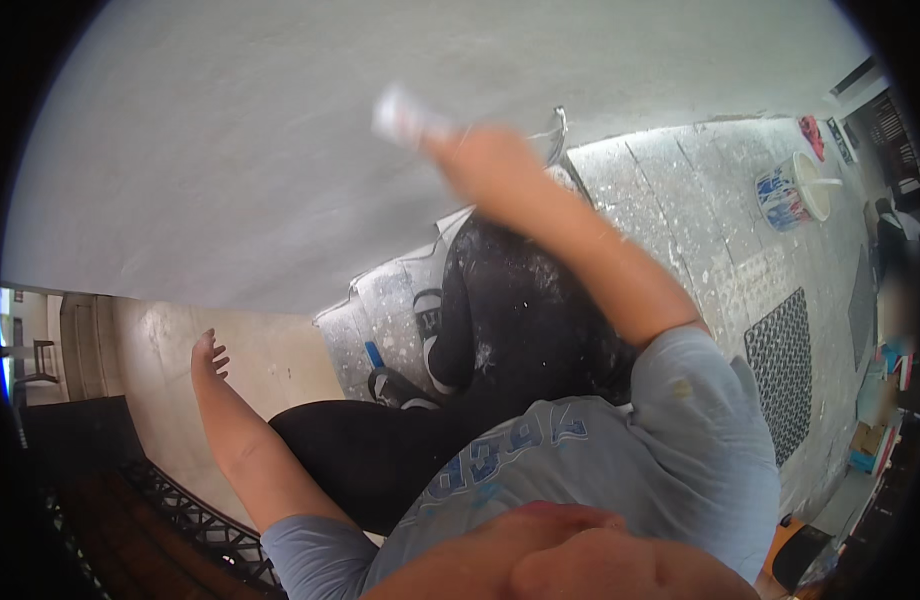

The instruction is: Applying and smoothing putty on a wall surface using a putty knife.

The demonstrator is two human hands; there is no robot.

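My right hand [480,165], smeared by motion, is stretched up in front of the pale grey wall [240,150]. From its fingers sticks a small white object [400,115], too blurred to tell its kind; whether it touches the wall I cannot tell. My left hand [212,355] is held out at the left with its fingers apart and nothing in it. Below that hand lies a beige floor. Between my arms show my bent legs in dark trousers, marked with whitish dust, and a dark shoe [405,390].
A paint-stained white bucket [780,195] with a pale handle sticking out stands on the speckled floor sheeting [690,200] at the right. Nearer is a dark patterned mat [780,375]. A blue strip [373,354] lies beside my shoe. Boxes crowd the right rim.
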